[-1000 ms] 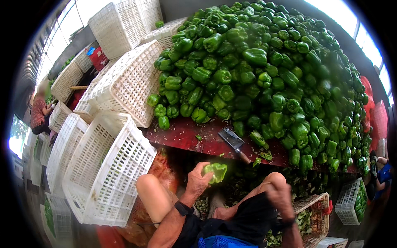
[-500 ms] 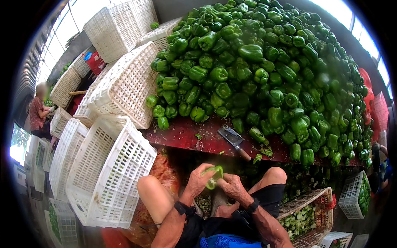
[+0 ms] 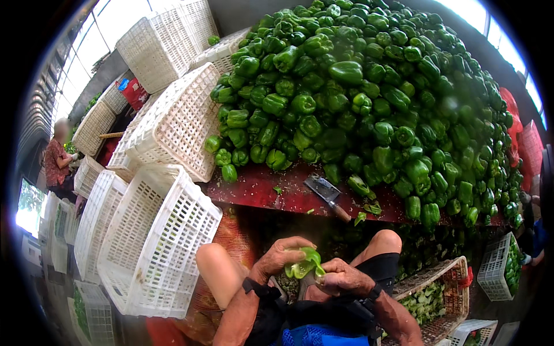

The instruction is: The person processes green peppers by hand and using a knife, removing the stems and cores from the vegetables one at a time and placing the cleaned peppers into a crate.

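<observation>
Between my knees, my left hand [image 3: 285, 258] is closed around a cut-open green bell pepper [image 3: 310, 263], its pale inside showing. Beside the pepper's right edge, my right hand [image 3: 345, 278] is curled with thumb and fingers pressed together; whatever they pinch, if anything, is too small to tell. A knife with a broad blade [image 3: 322, 187] and wooden handle lies on the red tabletop [image 3: 248, 187] beyond my hands. Behind it rises a big heap of whole green bell peppers [image 3: 369, 104].
White plastic crates [image 3: 158, 242] stand at my left, with more stacked behind. A crate of pale green scraps [image 3: 424, 305] sits low at my right. Farther right is a crate of peppers [image 3: 496, 268]. At far left, a person in a patterned shirt [image 3: 56, 164] stands by other crates.
The pepper has turned and opened wider, showing more of its inside. My right hand has shifted right and slightly down. The far-left person is more upright.
</observation>
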### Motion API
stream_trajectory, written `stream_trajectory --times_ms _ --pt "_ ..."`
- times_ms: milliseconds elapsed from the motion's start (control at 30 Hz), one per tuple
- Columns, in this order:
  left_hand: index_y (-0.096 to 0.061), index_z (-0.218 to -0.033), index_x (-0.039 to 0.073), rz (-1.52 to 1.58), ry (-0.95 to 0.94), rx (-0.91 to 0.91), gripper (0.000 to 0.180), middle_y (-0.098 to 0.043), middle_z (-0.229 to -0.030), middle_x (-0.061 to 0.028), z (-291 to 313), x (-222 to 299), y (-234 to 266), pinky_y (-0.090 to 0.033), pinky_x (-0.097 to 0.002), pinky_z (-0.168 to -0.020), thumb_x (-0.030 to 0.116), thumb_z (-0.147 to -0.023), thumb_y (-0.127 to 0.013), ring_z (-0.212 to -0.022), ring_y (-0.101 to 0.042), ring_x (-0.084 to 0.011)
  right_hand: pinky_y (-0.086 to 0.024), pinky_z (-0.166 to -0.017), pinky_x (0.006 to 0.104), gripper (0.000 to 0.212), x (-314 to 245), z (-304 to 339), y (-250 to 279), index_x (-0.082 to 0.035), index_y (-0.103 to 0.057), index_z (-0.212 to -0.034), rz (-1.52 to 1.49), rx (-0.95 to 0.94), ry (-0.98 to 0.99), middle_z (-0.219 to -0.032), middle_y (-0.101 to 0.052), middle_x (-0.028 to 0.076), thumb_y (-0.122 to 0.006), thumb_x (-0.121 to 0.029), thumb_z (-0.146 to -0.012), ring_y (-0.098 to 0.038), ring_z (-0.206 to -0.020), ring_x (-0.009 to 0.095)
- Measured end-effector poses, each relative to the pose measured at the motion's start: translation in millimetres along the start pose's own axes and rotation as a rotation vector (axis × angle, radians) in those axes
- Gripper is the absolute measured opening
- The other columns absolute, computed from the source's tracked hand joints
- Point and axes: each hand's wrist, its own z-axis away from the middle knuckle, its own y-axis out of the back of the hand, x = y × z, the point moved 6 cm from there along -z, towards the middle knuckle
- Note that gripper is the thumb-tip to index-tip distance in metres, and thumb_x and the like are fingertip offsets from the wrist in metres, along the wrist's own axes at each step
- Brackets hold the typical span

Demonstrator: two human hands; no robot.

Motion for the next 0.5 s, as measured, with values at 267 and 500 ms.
stream_trajectory --times_ms 267,500 --pt "-0.059 -0.122 0.001 -0.127 -0.111 0.291 0.03 -0.067 -0.105 -0.0041 6 4 18 -0.052 -0.0265 -0.084 0.018 -0.097 -0.061 -0.094 -0.062 -0.0098 -0.049 -0.057 0.0323 0.02 -20 139 62 0.0 -0.065 -0.079 0.414 0.346 -0.28 -0.064 -0.061 0.006 -0.062 -0.02 -0.081 -0.063 -0.062 0.019" --pt "-0.061 -0.119 0.001 -0.423 -0.266 0.457 0.026 -0.066 -0.104 -0.0061 -15 -6 10 -0.051 -0.0251 -0.08 0.015 -0.097 -0.059 -0.091 -0.061 -0.0096 -0.051 -0.065 0.0393 0.006 -6 180 90 0.001 -0.065 -0.084 0.952 1.074 0.115 -0.077 -0.065 0.019 -0.062 -0.004 -0.082 -0.064 -0.07 0.032"
